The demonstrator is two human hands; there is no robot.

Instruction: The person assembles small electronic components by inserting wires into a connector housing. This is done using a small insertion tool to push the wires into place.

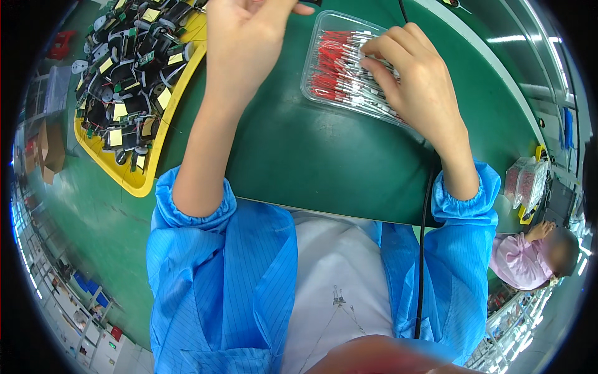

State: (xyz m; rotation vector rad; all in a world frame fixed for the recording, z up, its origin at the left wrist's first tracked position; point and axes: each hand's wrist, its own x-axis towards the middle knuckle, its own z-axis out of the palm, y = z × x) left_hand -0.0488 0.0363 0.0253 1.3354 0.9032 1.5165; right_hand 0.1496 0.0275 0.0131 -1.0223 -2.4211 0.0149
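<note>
A clear plastic tray (pixel 306 80) lies on the green table, filled with a bundle of short wire leads (pixel 333 62) that are red at one end and white or silver at the other. My right hand (pixel 414 75) reaches over the tray from the right, its thumb and fingers curled in a pinch on the white ends of the leads. At the upper edge, my left hand (pixel 246 43) is raised left of the tray with its fingers bent. Part of a dark object (pixel 309 2) shows beside its fingertips, but the picture's edge cuts it off.
A yellow bin (pixel 142 181) heaped with black assemblies (pixel 128 81), green boards and yellow pads stands at the left. A black cable (pixel 424 249) runs down by my right arm. Further right, a co-worker in pink (pixel 517 258) sits near a clear box (pixel 526 181).
</note>
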